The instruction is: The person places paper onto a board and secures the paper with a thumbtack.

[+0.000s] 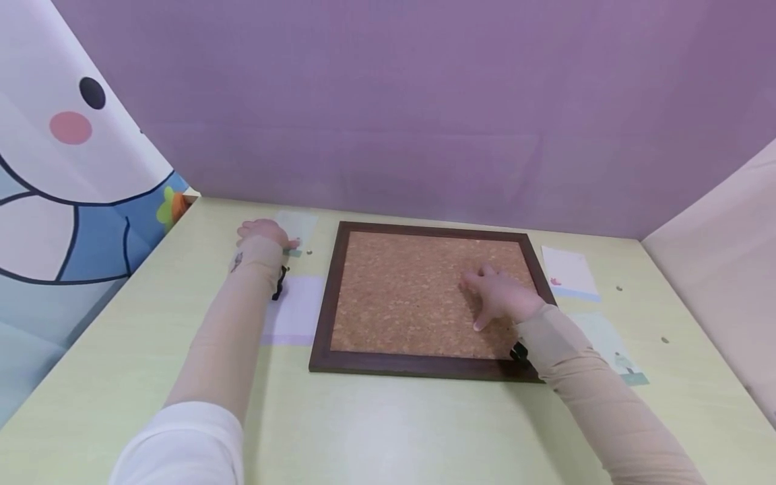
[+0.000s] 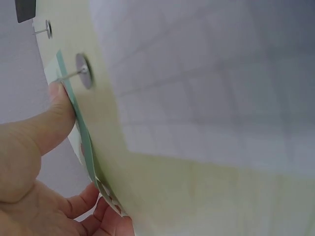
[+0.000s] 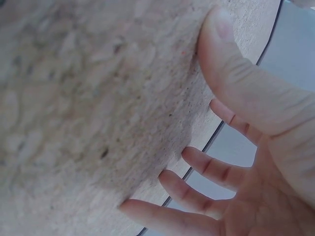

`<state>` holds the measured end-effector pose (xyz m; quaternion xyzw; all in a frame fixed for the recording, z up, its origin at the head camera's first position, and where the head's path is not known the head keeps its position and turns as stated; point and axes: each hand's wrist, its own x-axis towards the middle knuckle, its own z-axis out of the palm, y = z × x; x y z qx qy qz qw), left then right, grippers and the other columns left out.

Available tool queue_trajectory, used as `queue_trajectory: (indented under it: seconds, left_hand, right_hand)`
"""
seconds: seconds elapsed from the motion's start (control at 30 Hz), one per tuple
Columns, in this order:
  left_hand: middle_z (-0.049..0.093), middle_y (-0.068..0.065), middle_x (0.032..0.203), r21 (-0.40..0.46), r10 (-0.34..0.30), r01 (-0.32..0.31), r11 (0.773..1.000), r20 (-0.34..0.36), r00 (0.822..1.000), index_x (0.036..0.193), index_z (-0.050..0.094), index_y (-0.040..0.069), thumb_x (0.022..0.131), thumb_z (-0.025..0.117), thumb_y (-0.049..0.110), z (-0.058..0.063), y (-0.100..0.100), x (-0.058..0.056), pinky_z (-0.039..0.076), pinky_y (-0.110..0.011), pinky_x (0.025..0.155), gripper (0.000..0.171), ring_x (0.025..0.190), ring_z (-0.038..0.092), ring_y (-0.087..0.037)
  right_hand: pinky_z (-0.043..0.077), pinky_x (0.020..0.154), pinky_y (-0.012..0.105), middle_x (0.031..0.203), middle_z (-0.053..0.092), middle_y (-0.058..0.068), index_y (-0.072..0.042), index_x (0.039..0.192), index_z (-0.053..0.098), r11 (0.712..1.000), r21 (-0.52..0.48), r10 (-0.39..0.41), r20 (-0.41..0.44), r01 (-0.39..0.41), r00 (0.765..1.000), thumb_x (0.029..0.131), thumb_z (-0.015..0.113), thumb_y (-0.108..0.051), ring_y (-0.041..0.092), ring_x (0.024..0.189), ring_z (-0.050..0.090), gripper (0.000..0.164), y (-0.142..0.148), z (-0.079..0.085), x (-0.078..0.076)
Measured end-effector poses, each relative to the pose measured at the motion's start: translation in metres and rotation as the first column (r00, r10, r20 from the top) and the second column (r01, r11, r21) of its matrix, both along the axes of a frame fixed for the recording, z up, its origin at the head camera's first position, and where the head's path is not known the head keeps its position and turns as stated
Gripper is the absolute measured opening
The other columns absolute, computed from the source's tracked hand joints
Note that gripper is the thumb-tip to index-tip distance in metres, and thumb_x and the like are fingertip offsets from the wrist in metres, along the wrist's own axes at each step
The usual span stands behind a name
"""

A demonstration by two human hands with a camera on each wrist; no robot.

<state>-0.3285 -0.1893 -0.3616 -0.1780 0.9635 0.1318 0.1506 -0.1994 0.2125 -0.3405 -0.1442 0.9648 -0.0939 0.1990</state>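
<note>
My left hand (image 1: 263, 234) is at the far left of the table, on a small sheet of note paper (image 1: 298, 225) with a green band. In the left wrist view its thumb lies on the note paper's green edge (image 2: 86, 147) and its fingertips pinch the near end, where the paper bends up. My right hand (image 1: 500, 294) rests on a corkboard (image 1: 406, 289) in a dark brown frame. Its fingers are spread, with fingertips touching the cork (image 3: 108, 108) in the right wrist view.
A lilac-edged sheet (image 1: 297, 310) lies left of the frame. Right of it are a blue-edged sheet (image 1: 570, 269) and a green-edged sheet (image 1: 606, 343). Thumbtacks (image 1: 619, 287) lie on the table, one (image 2: 83, 71) beside my left thumb. A purple cloth (image 1: 364, 101) hangs behind.
</note>
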Motion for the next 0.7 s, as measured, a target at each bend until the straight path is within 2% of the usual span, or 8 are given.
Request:
queue_trajectory:
  seconds: [0.17, 0.37, 0.6, 0.7]
  left_hand:
    - [0.037, -0.033, 0.118, 0.019, 0.002, -0.002, 1.000, 0.003, 1.000, 0.124, 0.039, -0.019, 0.084, 0.061, 0.056, -0.0001, -0.0023, 0.0032, 0.041, -0.050, 0.095, 0.088, 0.113, 0.036, -0.042]
    - [0.034, -0.036, 0.123, 0.038, 0.004, -0.005, 0.999, 0.010, 1.000, 0.130, 0.031, -0.021, 0.084, 0.062, 0.056, -0.0010, -0.0046, 0.0036, 0.036, -0.053, 0.100, 0.094, 0.118, 0.034, -0.045]
    - [0.020, -0.042, 0.141, 0.084, 0.015, -0.014, 0.996, -0.009, 1.000, 0.141, -0.001, -0.017, 0.083, 0.063, 0.055, -0.0059, -0.0089, -0.0013, 0.025, -0.058, 0.109, 0.113, 0.131, 0.023, -0.053]
    - [0.016, -0.042, 0.144, 0.110, 0.023, -0.021, 0.994, -0.012, 1.000, 0.142, -0.010, -0.014, 0.082, 0.064, 0.055, -0.0072, -0.0102, -0.0031, 0.021, -0.059, 0.110, 0.117, 0.133, 0.020, -0.053]
  right_hand:
    - [0.040, 0.092, 0.063, 0.137, 0.033, 0.026, -0.014, 0.131, 0.046, 1.000, -0.003, -0.003, 0.001, 0.003, 1.000, 0.067, 0.084, -0.016, 0.056, 0.123, 0.033, 0.074, -0.0001, -0.0016, 0.0005]
    - [0.044, 0.086, 0.058, 0.131, 0.038, 0.022, -0.016, 0.124, 0.050, 1.000, -0.020, -0.005, 0.001, 0.005, 1.000, 0.066, 0.084, -0.015, 0.050, 0.118, 0.040, 0.067, 0.0000, -0.0020, 0.0010]
    - [0.045, 0.083, 0.056, 0.128, 0.039, 0.019, -0.016, 0.122, 0.050, 1.000, -0.020, -0.011, 0.003, 0.011, 1.000, 0.066, 0.084, -0.015, 0.046, 0.114, 0.042, 0.066, 0.0006, -0.0010, 0.0004]
    - [0.045, 0.083, 0.056, 0.126, 0.040, 0.019, -0.016, 0.122, 0.051, 1.000, -0.020, -0.007, -0.002, 0.007, 1.000, 0.065, 0.084, -0.015, 0.045, 0.113, 0.043, 0.066, 0.0010, -0.0006, 0.0002]
